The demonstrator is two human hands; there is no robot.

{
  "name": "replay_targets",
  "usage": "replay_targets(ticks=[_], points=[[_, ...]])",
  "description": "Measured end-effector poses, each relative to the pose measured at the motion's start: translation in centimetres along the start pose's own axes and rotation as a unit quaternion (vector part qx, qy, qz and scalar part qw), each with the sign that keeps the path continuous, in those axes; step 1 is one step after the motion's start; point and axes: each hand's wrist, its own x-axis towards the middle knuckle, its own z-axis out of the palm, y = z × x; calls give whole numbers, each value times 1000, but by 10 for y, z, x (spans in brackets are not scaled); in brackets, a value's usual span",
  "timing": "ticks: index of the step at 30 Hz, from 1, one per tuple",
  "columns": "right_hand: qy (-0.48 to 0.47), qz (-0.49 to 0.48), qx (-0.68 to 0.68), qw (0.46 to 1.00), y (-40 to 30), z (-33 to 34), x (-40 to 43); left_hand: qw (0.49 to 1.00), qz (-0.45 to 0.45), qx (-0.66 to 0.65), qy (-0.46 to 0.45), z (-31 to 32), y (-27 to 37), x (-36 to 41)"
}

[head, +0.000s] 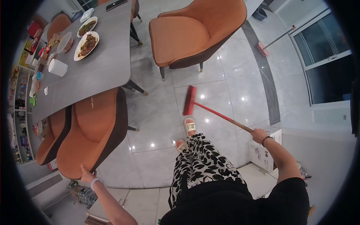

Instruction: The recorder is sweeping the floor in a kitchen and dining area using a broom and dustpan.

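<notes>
My right hand (259, 135) is closed around the wooden end of a long broom handle (222, 116). At its far end the red broom head (189, 100) rests at floor level just ahead of my slippers (189, 125), bristles facing left. On the other side, my left hand (88, 175) grips the top edge of an orange upholstered chair (95, 126), thumb on the orange face and fingers behind. That chair stands at the near side of the grey table (112, 62), beside another orange chair (53, 135).
A third orange chair (182, 36) stands out on the tiled floor (202, 92). Two plates of food (87, 46) and a white tissue roll (58, 67) sit on the table. A pink broom (263, 49) leans by the window. Printed boxes (261, 154) stand to my right.
</notes>
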Motion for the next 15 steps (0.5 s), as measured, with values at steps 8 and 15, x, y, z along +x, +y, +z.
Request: replay_targets(ticks=[8, 15], points=[[78, 56, 59, 994, 83, -9, -72, 992, -72, 32, -96, -7, 6, -11], [105, -92, 111, 984, 56, 2, 15, 917, -156, 29, -365, -19, -115, -112]])
